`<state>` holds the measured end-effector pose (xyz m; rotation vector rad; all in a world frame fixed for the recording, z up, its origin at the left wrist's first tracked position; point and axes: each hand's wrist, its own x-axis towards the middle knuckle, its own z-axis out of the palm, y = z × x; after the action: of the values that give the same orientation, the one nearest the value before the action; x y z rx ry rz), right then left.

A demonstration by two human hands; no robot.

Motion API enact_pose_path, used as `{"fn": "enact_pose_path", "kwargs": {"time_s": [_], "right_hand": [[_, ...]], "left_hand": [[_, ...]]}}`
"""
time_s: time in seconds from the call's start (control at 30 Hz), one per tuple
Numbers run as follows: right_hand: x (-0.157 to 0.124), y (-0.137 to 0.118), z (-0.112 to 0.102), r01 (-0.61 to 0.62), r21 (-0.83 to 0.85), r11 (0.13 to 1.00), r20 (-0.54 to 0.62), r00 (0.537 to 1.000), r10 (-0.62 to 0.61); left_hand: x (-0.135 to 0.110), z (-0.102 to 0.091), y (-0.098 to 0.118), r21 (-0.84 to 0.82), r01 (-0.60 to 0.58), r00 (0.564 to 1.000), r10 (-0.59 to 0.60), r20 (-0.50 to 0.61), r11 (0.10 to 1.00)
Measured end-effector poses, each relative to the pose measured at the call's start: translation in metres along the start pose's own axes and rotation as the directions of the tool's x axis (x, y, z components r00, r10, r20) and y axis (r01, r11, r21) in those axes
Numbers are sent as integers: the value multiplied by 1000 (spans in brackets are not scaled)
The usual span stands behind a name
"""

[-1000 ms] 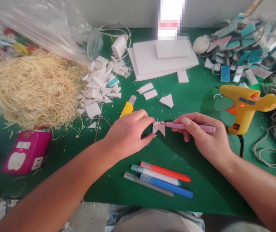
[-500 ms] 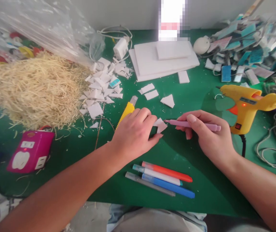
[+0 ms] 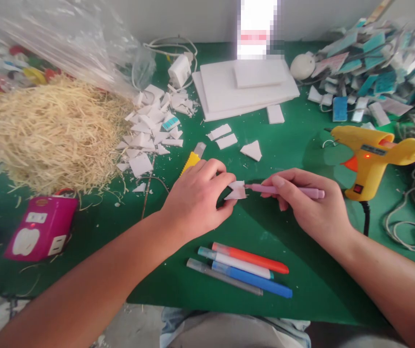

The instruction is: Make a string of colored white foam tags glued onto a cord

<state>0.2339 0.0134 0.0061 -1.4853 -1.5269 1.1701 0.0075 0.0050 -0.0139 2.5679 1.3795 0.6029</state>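
My left hand (image 3: 202, 195) pinches a small white foam board piece (image 3: 238, 190) between thumb and fingers, a little over the green table. The piece has a notched left side. My right hand (image 3: 302, 195) grips a pink marker pen (image 3: 290, 190) like a pencil, its tip pointing left at the piece's right edge and seeming to touch it. Partly behind my left hand lies a yellow utility knife (image 3: 192, 161). Nearer the front are an orange-red marker (image 3: 251, 258), a white marker with teal ends (image 3: 236, 262), a blue marker (image 3: 253, 279) and a grey marker (image 3: 225, 277).
Foam scraps (image 3: 145, 130) and a heap of straw-like shreds (image 3: 51, 133) cover the left. White foam sheets (image 3: 244, 99) lie at the back. A yellow glue gun (image 3: 370, 154), its red light on, stands right. A magenta power socket (image 3: 44, 227) sits front left.
The foam piece has turned in my left hand, and both hands have shifted slightly left. The pen tip has moved left and slightly down with it.
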Motion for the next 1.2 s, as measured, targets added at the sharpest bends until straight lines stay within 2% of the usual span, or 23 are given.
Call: {"fn": "enact_pose_path", "kwargs": {"time_s": [0.07,0.2,0.33,0.47,0.6,0.73,0.87,1.0,1.1,1.2], "right_hand": [[0,-1,-1,-1,-26,1000,36,999,2],[0,-1,-1,-4,-23,1000,-32,999,3],[0,-1,0,-9,-52,999,22,1000,10],[1,0,0,-2,-13,1000,-37,999,1],[1,0,0,-11,-32,999,24,1000,12],[1,1,-1,3,-30,1000,-11,1000,-4],[1,2,-2,-7,-37,999,22,1000,8],[1,1,-1,2,-17,1000,-28,1000,-3],[0,1,-1,1,-26,1000,24,1000,0],[1,1,-1,-4,-21,1000,-3,1000,3]], "left_hand": [[0,0,0,-4,5,1000,-5,6,1000],[0,-1,-1,-1,25,999,-25,26,1000],[0,-1,-1,-1,15,1000,-15,23,1000],[0,-1,-1,-6,18,1000,-18,14,1000],[1,-2,-1,-10,10,1000,-10,28,1000],[1,-2,0,-7,29,999,-29,28,1000],[1,-2,0,-6,14,1000,-14,18,1000],[1,-1,0,-11,11,1000,-11,3,1000],[1,0,0,-19,15,1000,-15,4,1000],[1,-1,0,-20,16,1000,-16,9,1000]]}}
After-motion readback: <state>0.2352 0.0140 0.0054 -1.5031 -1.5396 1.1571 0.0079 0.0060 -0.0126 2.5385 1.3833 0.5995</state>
